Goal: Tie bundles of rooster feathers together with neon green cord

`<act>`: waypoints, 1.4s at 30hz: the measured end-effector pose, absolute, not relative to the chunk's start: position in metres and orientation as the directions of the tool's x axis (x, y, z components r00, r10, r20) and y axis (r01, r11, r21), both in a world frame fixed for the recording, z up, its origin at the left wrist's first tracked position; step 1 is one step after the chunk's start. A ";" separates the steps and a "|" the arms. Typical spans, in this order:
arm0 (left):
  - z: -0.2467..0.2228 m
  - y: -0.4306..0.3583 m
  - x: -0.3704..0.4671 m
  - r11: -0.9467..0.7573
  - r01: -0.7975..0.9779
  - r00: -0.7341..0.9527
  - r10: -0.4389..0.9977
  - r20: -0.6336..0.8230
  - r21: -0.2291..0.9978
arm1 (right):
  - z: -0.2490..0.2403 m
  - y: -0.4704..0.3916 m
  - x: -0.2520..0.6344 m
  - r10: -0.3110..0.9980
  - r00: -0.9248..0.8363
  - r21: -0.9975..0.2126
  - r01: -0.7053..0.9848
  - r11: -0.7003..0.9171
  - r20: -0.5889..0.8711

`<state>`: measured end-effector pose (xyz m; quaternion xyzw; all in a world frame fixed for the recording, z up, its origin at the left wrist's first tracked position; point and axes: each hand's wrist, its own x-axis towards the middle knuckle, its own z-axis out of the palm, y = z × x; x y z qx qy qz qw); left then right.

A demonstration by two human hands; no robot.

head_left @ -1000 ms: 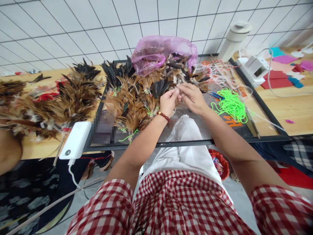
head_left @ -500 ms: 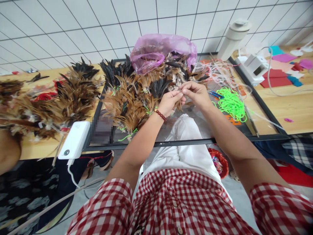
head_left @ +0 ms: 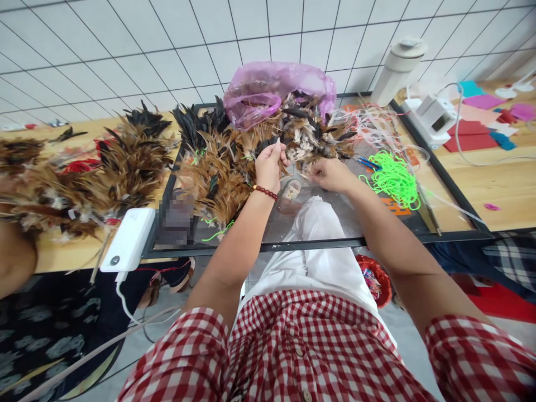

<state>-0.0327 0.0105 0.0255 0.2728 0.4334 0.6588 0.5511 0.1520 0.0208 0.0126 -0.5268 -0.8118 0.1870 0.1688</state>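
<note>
My left hand (head_left: 270, 166), with a beaded bracelet at the wrist, is closed with its thumb up. Brown and dark feather bits (head_left: 285, 169) stick out beside its fingers. To the right, my right hand (head_left: 333, 175) has its fingers pinched together at the near edge of a loose pile of brown, white and black feathers (head_left: 307, 139); what lies between its fingertips is too small to make out. Left of my hands are tied feather bunches (head_left: 221, 178), some with green cord ends (head_left: 218, 231).
A pink plastic bag (head_left: 293, 75) sits behind the feathers. Right of my hands lie bright green cord (head_left: 393, 181), blue-handled snips (head_left: 368, 163) and clear strips (head_left: 377, 125). A white bottle (head_left: 396, 72), power strip (head_left: 431, 120) and power bank (head_left: 128, 240) stand around the black frame (head_left: 448, 173).
My hands were together at the fingertips; now they are apart. My left hand has moved left and turned thumb up, while my right hand has lowered toward the loose feathers.
</note>
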 end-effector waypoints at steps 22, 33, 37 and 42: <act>0.012 0.004 -0.019 0.067 -0.486 -0.094 0.987 -0.128 0.872 | 0.005 0.020 0.133 0.930 -0.356 -0.996 -0.030 0.082 0.087; 0.012 -0.005 -0.011 -0.008 -0.374 -0.043 0.999 -0.008 0.927 | -0.001 0.027 0.141 0.835 -0.176 -0.815 0.187 0.548 0.521; 0.008 -0.005 -0.010 0.013 -0.361 -0.030 0.999 -0.026 0.933 | 0.001 0.019 0.138 0.787 -0.267 -0.748 0.251 0.614 0.557; 0.006 -0.003 -0.010 -0.018 -0.369 -0.003 1.000 0.018 0.929 | -0.001 0.021 0.138 0.828 -0.253 -0.812 0.195 0.550 0.500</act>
